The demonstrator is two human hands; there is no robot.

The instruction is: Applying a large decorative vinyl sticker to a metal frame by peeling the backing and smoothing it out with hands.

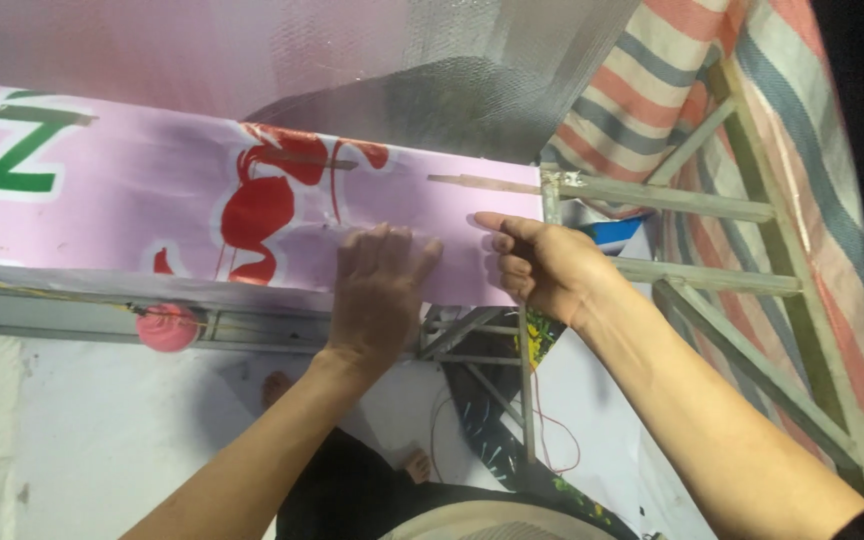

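Note:
A long pink banner [132, 190] with red and green painted shapes stretches across a grey metal frame [692, 200]. My left hand [377, 290] lies flat on the banner's lower part, fingers together and pressed against the sheet. My right hand [542, 265] is near the banner's right end, index finger stretched out to the left along the sheet, the other fingers curled. Whether it pinches anything small I cannot tell.
A striped red, white and grey tarpaulin [672, 90] hangs at the right behind the frame bars. A pink ball of string [166, 327] sits on the lower rail at left. Below lie white ground sheets, red wire [552, 440] and bare feet.

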